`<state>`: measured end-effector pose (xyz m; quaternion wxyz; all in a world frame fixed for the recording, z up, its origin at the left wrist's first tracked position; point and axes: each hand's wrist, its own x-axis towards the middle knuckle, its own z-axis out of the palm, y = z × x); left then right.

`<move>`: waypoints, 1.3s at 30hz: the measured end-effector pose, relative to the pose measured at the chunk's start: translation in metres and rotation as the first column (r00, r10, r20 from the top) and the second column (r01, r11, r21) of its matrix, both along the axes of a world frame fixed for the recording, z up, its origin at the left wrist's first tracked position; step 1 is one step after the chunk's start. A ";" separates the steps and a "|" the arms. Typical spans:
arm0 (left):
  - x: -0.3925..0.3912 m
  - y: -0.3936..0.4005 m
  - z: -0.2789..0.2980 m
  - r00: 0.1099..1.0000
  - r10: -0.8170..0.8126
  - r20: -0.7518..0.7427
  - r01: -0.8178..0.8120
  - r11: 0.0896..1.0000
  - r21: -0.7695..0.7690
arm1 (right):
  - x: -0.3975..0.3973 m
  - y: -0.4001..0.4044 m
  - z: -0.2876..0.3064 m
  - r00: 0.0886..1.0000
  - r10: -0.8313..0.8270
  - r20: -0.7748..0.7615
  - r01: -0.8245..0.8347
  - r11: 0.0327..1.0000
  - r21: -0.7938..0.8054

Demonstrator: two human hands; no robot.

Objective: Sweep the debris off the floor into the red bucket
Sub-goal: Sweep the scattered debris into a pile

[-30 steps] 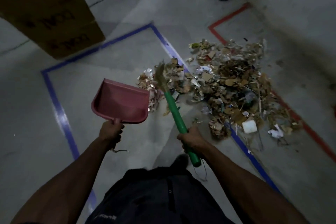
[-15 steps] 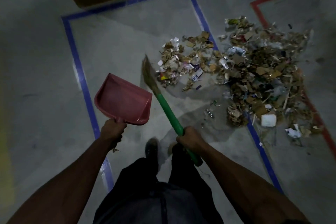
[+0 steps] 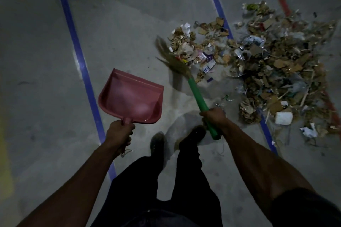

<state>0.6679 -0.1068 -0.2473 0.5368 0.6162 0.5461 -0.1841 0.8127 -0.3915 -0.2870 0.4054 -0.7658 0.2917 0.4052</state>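
Single head view, looking steeply down at floor (image 3: 46, 97), near wearer's feet.

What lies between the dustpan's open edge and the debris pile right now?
In the head view, only the broom's bristles stand between the pink dustpan and the debris pile; the concrete floor there is otherwise bare.

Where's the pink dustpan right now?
In the head view the dustpan sits left of centre, held off the floor by the left hand, with the broom and the debris pile to its right.
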 end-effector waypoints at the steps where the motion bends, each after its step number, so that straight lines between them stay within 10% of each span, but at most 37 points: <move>1: 0.002 0.000 0.000 1.000 -0.003 -0.003 0.003 1.000 -0.002 | -0.007 0.001 0.003 1.000 0.014 0.023 -0.014 1.000 -0.009; 10: 0.045 -0.015 0.005 0.998 0.064 0.012 -0.064 0.997 0.031 | -0.011 0.007 0.002 0.953 0.300 -0.030 -0.294 0.947 0.130; 19: 0.139 -0.095 -0.014 0.983 0.185 0.005 -0.185 0.982 0.033 | 0.127 -0.041 -0.048 0.990 -0.079 -0.121 0.103 0.973 0.204; 39: 0.245 -0.191 -0.008 0.988 0.142 -0.059 -0.137 0.987 0.081 | 0.265 -0.135 -0.036 0.711 -0.651 -0.266 0.697 0.604 0.387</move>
